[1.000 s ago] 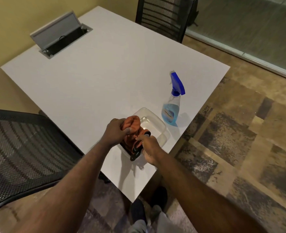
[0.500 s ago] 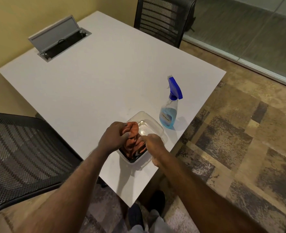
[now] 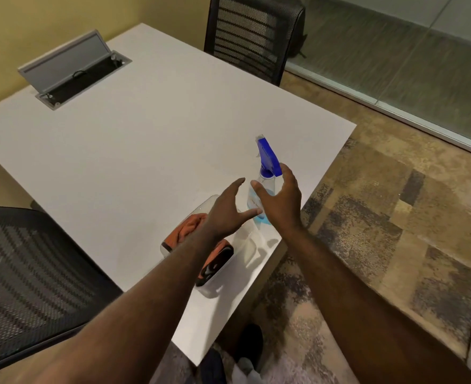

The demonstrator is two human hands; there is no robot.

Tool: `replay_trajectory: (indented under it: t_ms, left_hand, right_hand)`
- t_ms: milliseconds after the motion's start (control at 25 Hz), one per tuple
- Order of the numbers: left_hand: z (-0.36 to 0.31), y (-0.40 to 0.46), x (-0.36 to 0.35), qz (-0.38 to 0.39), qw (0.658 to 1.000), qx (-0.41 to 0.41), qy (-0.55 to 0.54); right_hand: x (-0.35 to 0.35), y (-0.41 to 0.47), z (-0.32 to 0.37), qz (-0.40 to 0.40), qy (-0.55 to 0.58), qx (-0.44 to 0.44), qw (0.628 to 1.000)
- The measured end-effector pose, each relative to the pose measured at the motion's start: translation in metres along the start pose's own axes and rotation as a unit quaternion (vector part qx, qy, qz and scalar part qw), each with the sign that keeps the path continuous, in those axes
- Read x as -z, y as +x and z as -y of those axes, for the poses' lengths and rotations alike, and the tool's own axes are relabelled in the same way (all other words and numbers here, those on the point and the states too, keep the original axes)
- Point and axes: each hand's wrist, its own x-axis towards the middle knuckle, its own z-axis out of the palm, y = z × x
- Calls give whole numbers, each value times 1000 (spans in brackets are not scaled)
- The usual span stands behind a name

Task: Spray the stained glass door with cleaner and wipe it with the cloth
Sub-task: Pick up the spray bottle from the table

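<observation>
A spray bottle (image 3: 267, 159) with a blue trigger head and pale blue liquid stands upright on the white table (image 3: 134, 151) near its right edge. My right hand (image 3: 280, 199) hovers open right in front of the bottle, fingers spread around it without gripping. My left hand (image 3: 226, 209) is open just to its left, above a clear plastic tub (image 3: 245, 250). An orange cloth (image 3: 191, 227) with dark patches lies bunched inside the tub, partly hidden by my left forearm. The glass wall (image 3: 395, 59) runs along the far right.
A black mesh chair (image 3: 29, 278) stands at the table's left near corner and another (image 3: 251, 37) at the far side. A grey cable hatch (image 3: 71, 67) stands open at the table's far left. Patterned carpet lies to the right.
Both hands let go of the orange cloth, which now lies in the tub, and moved up and right toward the spray bottle with fingers spread.
</observation>
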Motion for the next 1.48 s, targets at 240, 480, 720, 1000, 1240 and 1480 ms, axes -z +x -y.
replay_trajectory:
  t_ms: [240,480,720,1000,1240,1480]
  left_hand:
    - [-28,15,-24,-47,996,-52,-56]
    - [-30,8,-29,-89,994,-40,-48]
    - [-40,-21,7,-142,984,-90,-52]
    - [-25,-58,50,-171,980,-93,-31]
    - [11,-61,36,-137,988,-62,-26]
    - [32,-50,22,-82,996,-22,-3]
  right_hand:
    - [-1,12,-9,31,-28,2,999]
    - [5,5,-3,40,-37,27,998]
    - [19,-24,42,32,-51,142,988]
    - [4,-54,72,54,-22,174,983]
    - [-29,-59,39,95,-33,145,984]
    - [-48,-56,10,123,-54,102,986]
